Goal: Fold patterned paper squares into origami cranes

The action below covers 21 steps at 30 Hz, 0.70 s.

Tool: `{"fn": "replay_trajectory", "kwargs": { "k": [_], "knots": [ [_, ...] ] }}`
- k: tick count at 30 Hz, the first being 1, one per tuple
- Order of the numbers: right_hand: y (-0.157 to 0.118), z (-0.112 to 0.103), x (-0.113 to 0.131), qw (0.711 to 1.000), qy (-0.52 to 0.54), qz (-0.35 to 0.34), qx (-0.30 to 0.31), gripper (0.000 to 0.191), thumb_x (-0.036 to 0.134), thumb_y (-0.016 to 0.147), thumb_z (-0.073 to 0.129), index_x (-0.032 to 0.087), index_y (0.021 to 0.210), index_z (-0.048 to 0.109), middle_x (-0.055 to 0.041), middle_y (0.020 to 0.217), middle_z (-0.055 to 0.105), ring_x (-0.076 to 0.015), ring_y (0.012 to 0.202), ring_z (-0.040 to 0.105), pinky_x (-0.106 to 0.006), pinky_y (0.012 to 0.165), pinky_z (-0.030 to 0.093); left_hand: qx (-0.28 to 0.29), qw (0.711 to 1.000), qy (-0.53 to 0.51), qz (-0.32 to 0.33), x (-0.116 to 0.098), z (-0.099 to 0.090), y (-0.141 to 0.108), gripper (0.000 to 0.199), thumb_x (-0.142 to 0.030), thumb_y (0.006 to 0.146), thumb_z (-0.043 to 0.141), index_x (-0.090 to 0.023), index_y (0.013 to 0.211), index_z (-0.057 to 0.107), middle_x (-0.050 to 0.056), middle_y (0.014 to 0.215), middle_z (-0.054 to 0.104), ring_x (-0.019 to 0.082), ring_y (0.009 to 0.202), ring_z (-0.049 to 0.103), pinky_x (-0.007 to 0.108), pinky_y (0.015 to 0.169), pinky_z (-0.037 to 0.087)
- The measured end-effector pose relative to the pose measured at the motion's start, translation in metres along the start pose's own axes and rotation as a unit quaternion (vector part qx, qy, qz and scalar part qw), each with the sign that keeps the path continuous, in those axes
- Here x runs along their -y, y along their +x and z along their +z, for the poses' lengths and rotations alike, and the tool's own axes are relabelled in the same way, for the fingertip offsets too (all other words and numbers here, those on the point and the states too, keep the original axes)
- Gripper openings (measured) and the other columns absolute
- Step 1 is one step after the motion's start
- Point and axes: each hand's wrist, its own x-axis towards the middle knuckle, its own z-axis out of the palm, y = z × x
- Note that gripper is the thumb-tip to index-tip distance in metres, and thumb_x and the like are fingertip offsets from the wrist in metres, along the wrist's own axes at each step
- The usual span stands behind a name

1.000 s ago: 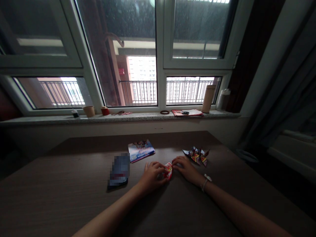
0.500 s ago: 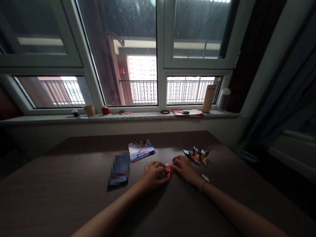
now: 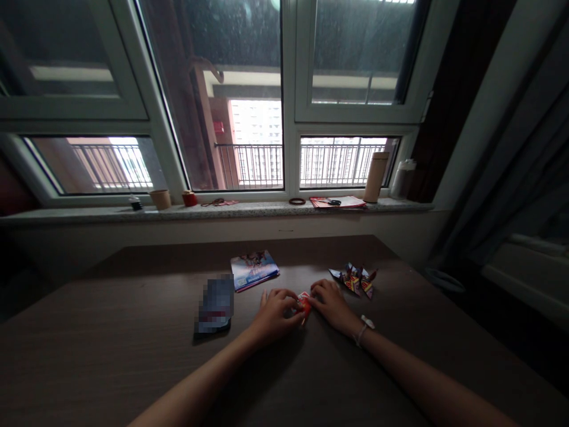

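A small folded piece of red and white paper [image 3: 304, 301] lies on the brown table between my hands. My left hand [image 3: 276, 314] grips its left side, thumb low and fingers curled over it. From the right, my right hand [image 3: 329, 301] pinches the paper's other edge with thumb and forefinger. Parts of the paper are hidden under the fingers. Several pointed folded paper pieces [image 3: 354, 280], dark with yellow and pink print, sit just beyond my right hand. Past my left hand is a stack of printed sheets [image 3: 254, 270], blue and purple.
A blurred-out dark phone-like object [image 3: 214, 307] lies left of my left hand. The table [image 3: 111, 332] reaches toward a window sill [image 3: 258, 209] with a paper cup [image 3: 160, 199], a red spool [image 3: 189, 198], a bracelet [image 3: 297, 201], papers with scissors [image 3: 334, 203] and a tan flask [image 3: 376, 177].
The red paper's lower part has shifted or folded slightly between my fingers. My left thumb and right fingertips have moved a little around it; everything else stays put.
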Motion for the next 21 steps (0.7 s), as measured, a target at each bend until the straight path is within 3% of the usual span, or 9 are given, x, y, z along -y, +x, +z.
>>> {"fn": "replay_trajectory", "kwargs": {
  "k": [11,21],
  "knots": [
    [0.0001,0.0014,0.0033,1.0,-0.002,0.012,-0.012,0.018,0.038,0.091,0.057,0.021,0.085,0.062,-0.0058,0.109,0.06,-0.023,0.109,0.049,-0.037,0.098,0.036,-0.017,1.0,0.015,-0.006,-0.0001,0.0046,0.0024,0.018,-0.043,0.079,0.069,-0.029,0.09,0.073,0.003,0.118,0.064,0.029,0.119,0.049,0.061,0.112,0.016],
    [0.0008,0.001,0.0079,1.0,-0.021,0.02,-0.012,0.017,0.035,0.091,0.056,0.021,0.084,0.061,-0.006,0.106,0.06,-0.0227,0.107,0.05,-0.036,0.096,0.036,-0.016,1.0,0.016,-0.013,-0.0028,0.0045,0.0027,0.016,-0.042,0.079,0.069,-0.029,0.088,0.073,0.003,0.117,0.064,0.029,0.119,0.048,0.062,0.112,0.014]
  ]
}}
